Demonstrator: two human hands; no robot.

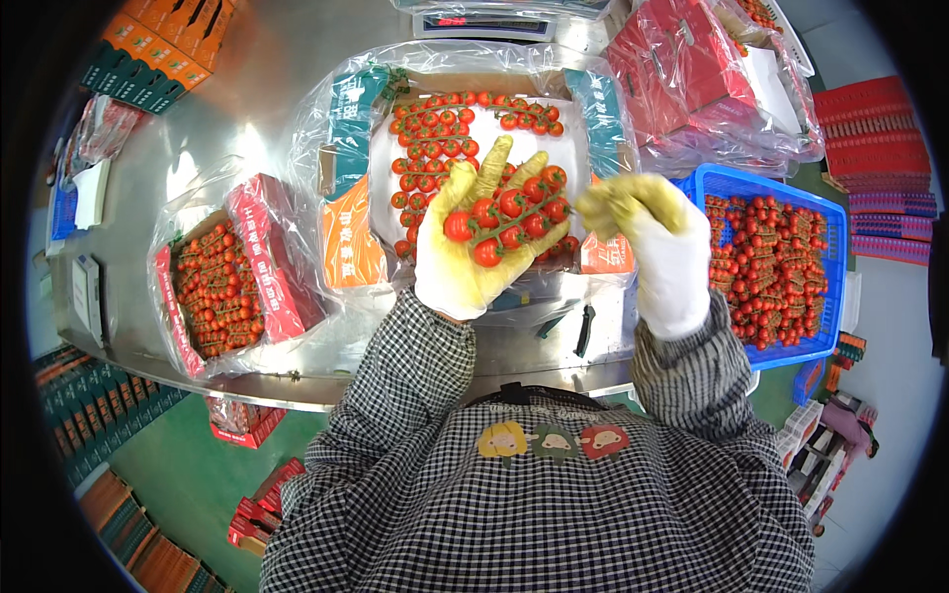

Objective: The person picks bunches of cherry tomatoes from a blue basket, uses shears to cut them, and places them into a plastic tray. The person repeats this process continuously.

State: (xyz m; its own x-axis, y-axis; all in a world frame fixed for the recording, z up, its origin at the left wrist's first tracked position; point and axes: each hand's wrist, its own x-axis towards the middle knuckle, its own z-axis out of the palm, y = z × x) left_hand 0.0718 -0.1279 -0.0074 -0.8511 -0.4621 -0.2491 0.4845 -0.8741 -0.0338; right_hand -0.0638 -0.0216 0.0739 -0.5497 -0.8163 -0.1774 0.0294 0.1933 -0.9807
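Observation:
On the palm of my gloved left hand (pixel 461 259) lies a vine of red cherry tomatoes (pixel 511 216), its green stem running through the middle. My gloved right hand (pixel 652 237) is just to the right of it, fingers bent together; whether anything is between the fingertips cannot be told. Both hands are over an open carton (pixel 348 141) wrapped in clear plastic film. Inside the carton, on a white liner (pixel 571 152), rows of tomato vines (pixel 430 141) fill the left side and part of the back. My left hand hides part of these.
To the right stands a blue plastic crate (pixel 838 244) full of tomato vines. A red carton of tomatoes (pixel 270 259) sits left. Green-handled snips (pixel 586 331) lie near the steel table's front edge. Behind are a digital scale (pixel 482 27) and a red plastic-covered carton (pixel 682 67).

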